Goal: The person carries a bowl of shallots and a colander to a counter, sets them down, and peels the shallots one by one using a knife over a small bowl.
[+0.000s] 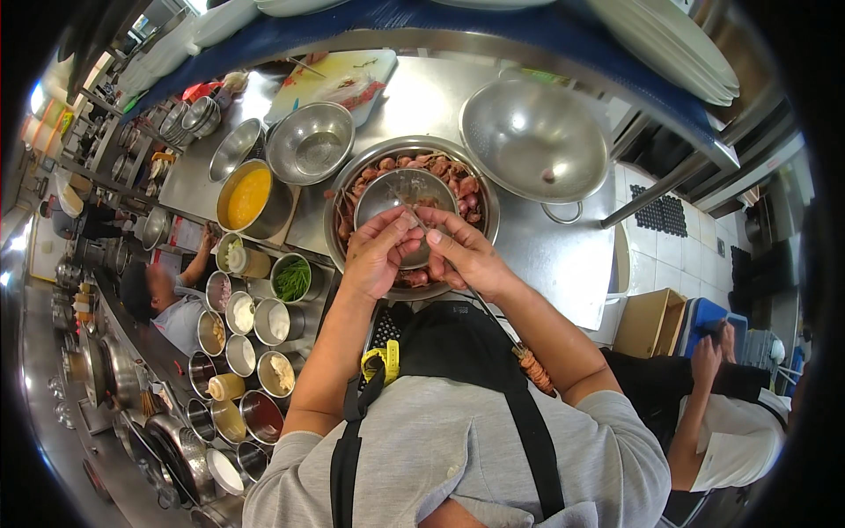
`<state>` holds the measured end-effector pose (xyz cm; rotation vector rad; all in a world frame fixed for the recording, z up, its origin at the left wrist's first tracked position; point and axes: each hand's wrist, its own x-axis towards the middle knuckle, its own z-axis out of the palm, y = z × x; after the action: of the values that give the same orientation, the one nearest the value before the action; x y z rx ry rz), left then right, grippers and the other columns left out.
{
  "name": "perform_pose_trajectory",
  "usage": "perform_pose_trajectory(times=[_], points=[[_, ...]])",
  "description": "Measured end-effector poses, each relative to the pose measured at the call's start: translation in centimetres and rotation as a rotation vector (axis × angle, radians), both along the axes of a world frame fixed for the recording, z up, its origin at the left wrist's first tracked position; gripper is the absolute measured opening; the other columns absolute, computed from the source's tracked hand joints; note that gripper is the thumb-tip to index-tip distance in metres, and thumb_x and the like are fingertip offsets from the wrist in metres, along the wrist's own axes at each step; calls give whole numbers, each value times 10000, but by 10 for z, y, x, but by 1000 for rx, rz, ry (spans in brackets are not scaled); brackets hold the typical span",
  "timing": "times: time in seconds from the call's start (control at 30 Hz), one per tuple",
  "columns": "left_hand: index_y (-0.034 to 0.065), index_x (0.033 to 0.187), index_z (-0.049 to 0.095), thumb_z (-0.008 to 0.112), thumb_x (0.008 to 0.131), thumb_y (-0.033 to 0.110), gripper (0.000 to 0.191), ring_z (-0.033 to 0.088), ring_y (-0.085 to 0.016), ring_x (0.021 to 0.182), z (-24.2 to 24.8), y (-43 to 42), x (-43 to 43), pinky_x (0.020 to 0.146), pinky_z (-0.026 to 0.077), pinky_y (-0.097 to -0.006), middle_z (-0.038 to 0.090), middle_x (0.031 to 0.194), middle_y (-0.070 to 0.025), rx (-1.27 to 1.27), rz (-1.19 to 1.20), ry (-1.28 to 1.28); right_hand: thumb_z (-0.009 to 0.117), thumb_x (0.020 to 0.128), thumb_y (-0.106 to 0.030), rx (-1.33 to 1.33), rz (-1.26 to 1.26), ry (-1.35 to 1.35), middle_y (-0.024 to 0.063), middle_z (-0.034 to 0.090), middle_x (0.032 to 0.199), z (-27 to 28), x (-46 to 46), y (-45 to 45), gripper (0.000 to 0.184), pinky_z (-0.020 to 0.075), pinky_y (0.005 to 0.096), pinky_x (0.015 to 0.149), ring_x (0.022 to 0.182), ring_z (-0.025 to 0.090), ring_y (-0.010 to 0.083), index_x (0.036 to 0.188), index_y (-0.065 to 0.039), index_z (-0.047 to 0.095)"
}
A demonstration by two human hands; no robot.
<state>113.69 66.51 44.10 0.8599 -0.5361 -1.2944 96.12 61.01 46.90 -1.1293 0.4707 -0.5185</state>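
My left hand (383, 249) pinches a small pale piece (412, 218), probably a peeled shallot, between thumb and fingertips. A thin-bladed knife (400, 198) is gripped in my right hand (467, 251), close against that piece. Its slender dark shaft appears to run back along my right forearm towards a cord-wrapped orange end (535, 371). Both hands are over a small metal bowl (370, 191) with scraps in it. This bowl rests inside a wide metal basin (494, 231), surrounded by unpeeled shallots (467, 186). My fingers partly cover the bowl.
A metal colander (528, 132) holding one small bulb stands right of the basin. Left are an empty metal bowl (310, 142), a pot of yellow liquid (248, 198) and several ingredient tins (278, 323). A plate shelf (409, 30) crosses ahead. Co-workers (175, 303) are on both sides.
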Motion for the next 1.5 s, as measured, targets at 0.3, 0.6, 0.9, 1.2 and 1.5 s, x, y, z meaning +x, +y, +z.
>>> perform_pose_trajectory(times=[0.3, 0.6, 0.9, 1.2, 1.5], points=[[-35, 1193, 587, 658, 929, 147, 328, 679, -150, 896, -5, -3, 1, 783, 577, -260, 678, 1027, -81, -17, -19, -4, 546, 1001, -339, -10, -6, 5, 17, 551, 675, -1, 2, -1, 533, 291, 172, 398, 454, 385, 28, 1453, -117, 368], [-33, 1178, 600, 654, 933, 147, 308, 677, -143, 897, -5, 0, -1, 779, 569, -244, 679, 1035, -78, 18, -9, -32, 610, 970, -276, 42, 2, -22, 49, 645, 855, 1, 0, -3, 487, 367, 193, 420, 547, 534, 63, 1367, -68, 419], [-45, 1127, 603, 672, 918, 135, 284, 678, -175, 885, -2, 7, -8, 772, 576, -279, 673, 1012, -111, 57, 76, -46, 594, 977, -255, -246, -74, 151, 41, 648, 831, -13, 4, 0, 510, 471, 221, 556, 628, 548, 57, 1404, -15, 450], [-19, 1175, 607, 683, 905, 112, 309, 653, -130, 871, -4, 9, -1, 773, 547, -245, 675, 1007, -75, 12, 36, -42, 550, 1003, -313, -1, -37, 101, 10, 556, 658, -3, 0, 0, 488, 336, 194, 432, 490, 450, 49, 1411, -60, 462], [-7, 1202, 612, 703, 887, 101, 345, 633, -106, 874, 0, 11, -4, 775, 514, -228, 682, 1035, -57, 16, 67, -106, 607, 972, -309, -111, -21, 116, -20, 573, 699, -6, 1, 4, 531, 409, 204, 522, 616, 532, 55, 1419, -65, 458]])
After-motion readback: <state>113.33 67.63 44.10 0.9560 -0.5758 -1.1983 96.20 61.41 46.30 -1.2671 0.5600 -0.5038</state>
